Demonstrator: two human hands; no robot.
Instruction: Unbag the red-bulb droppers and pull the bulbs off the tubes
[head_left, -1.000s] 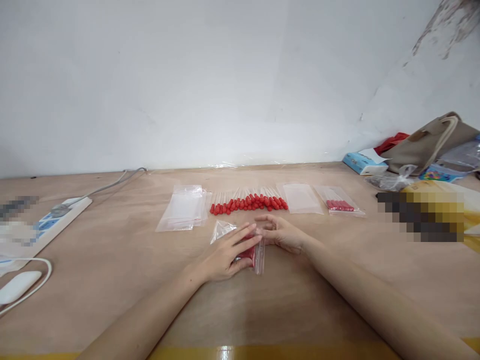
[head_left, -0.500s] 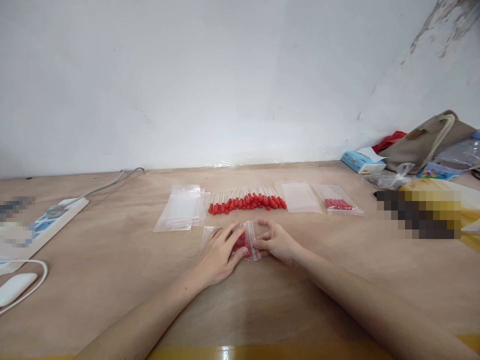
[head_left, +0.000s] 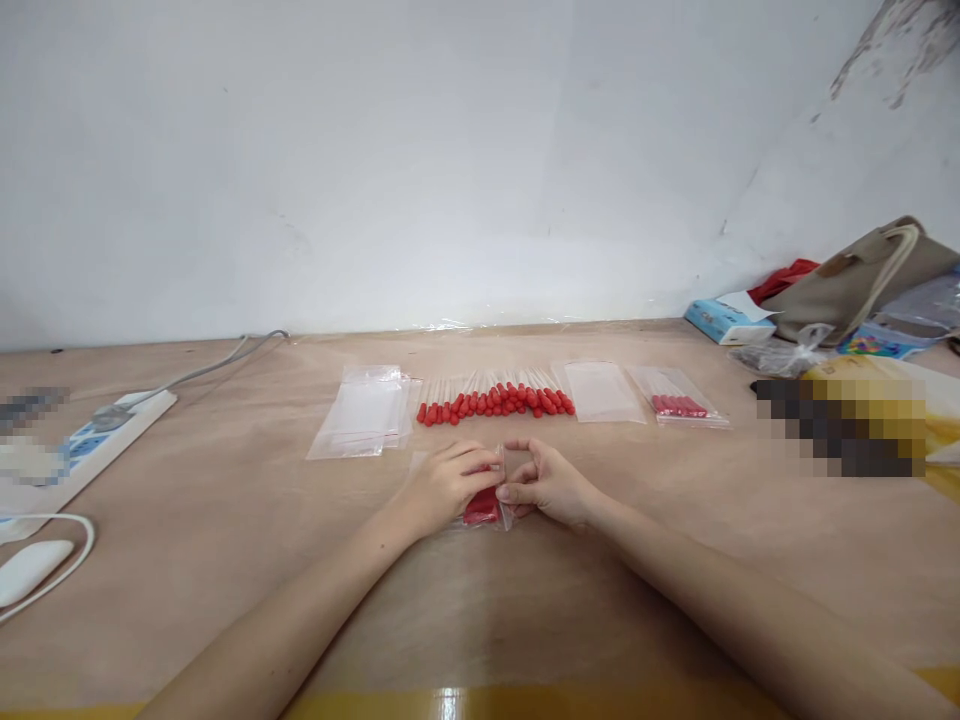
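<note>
A clear zip bag (head_left: pixel 481 508) with red-tipped items inside lies on the table in front of me. My left hand (head_left: pixel 448 487) rests over its left part, thumb and fingers closed at the zip end. At that same end, my right hand (head_left: pixel 544 482) pinches the bag's edge between thumb and fingers. Beyond my hands runs a row of thin clear sticks with red tips (head_left: pixel 495 400). Flat clear bags (head_left: pixel 360 410) are stacked left of the row, and more clear bags (head_left: pixel 604 392) lie to its right. Farther right is a zip bag holding red-tipped sticks (head_left: pixel 679 402).
A white power strip (head_left: pixel 124 440) with a grey cable stands at the left, near a white charger-like object (head_left: pixel 34 572). At the back right are a blue tissue pack (head_left: pixel 727 320), a grey-brown handbag (head_left: pixel 840 290) and a yellow package (head_left: pixel 847 375). A wall borders the table's far edge.
My left hand has shifted right toward the zip edge, its fingers drawing together there. My right thumb has moved left onto the bag's edge.
</note>
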